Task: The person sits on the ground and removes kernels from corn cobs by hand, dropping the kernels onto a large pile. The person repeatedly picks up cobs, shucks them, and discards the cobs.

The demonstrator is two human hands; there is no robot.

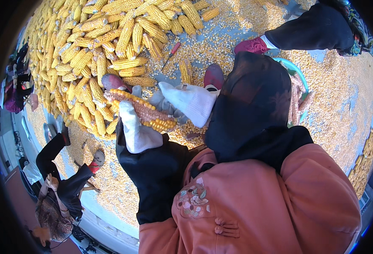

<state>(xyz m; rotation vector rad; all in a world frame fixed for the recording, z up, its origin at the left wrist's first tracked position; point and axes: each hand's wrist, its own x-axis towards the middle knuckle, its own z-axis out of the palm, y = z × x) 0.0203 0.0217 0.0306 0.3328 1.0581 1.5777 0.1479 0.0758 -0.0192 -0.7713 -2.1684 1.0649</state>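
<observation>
A partly shelled corn cob lies slantwise between my hands, yellow kernels along both edges and a bare pinkish strip down its middle. My left hand, in a white glove with grey fingers, is wrapped round the cob, its thumb over the near side. My right hand, gloved the same way, has its grey fingers curled against the cob's far side and right end; part of its grip is hidden. Just beyond, unshelled corn cobs rise in a big heap. A red-handled pointed tool rests among loose kernels.
Loose kernels cover much of the ground. A teal basin of bare cobs stands at my right. My maroon shoe shows beyond my right hand. Another person's leg reaches in at upper right; a seated person is at lower left.
</observation>
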